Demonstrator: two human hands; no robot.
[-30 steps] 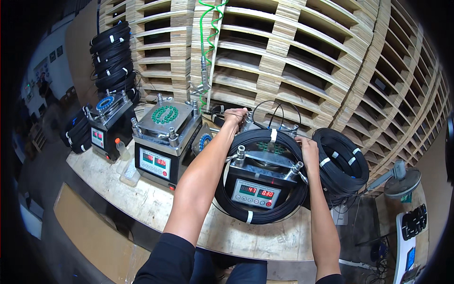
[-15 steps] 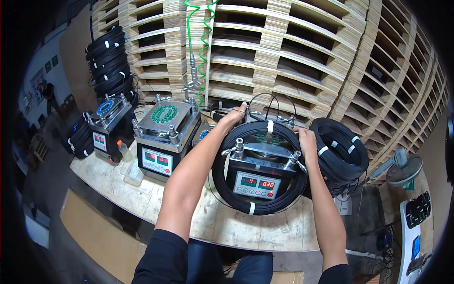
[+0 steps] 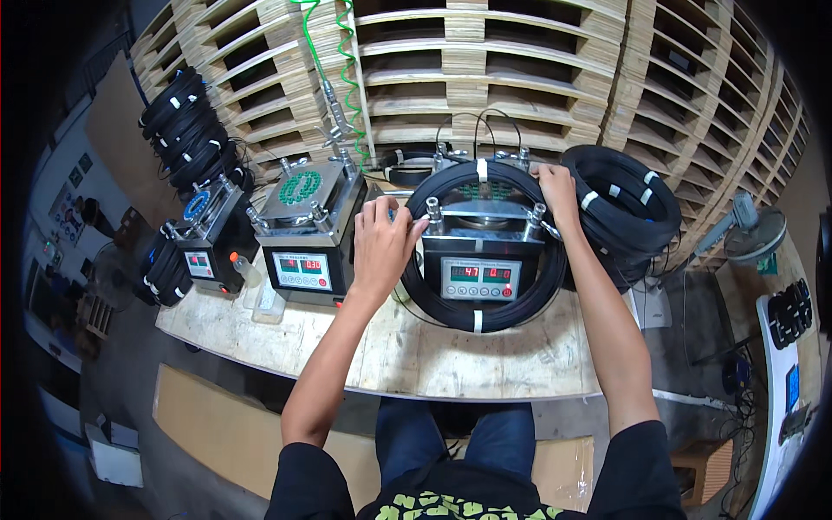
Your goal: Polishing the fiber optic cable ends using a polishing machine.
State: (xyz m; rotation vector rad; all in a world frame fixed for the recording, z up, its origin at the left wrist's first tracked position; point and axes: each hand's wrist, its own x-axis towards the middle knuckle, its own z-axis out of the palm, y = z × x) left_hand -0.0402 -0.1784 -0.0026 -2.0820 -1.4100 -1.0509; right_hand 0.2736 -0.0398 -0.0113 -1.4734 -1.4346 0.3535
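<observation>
A coil of black cable bound with white tape leans around the front of a metal-topped polishing machine with a red digital display. My right hand has its fingers closed at the coil's upper right edge. At the coil's left side is my left hand, thumb apart from the bent fingers and near the machine's left clamp post; nothing shows in its grasp. Green connector holders on the machine's top plate show through the coil. Thin black cables arch up behind it.
To the left stand a second machine with a green ring of holders and a third with a blue one. A small orange-capped bottle sits between them. Stacked black coils lie at right; wooden pallets rise behind.
My left hand has drawn back from behind the coil to its left side. My right hand stays at the coil's upper right. The view has shifted, and the machine displays read differently.
</observation>
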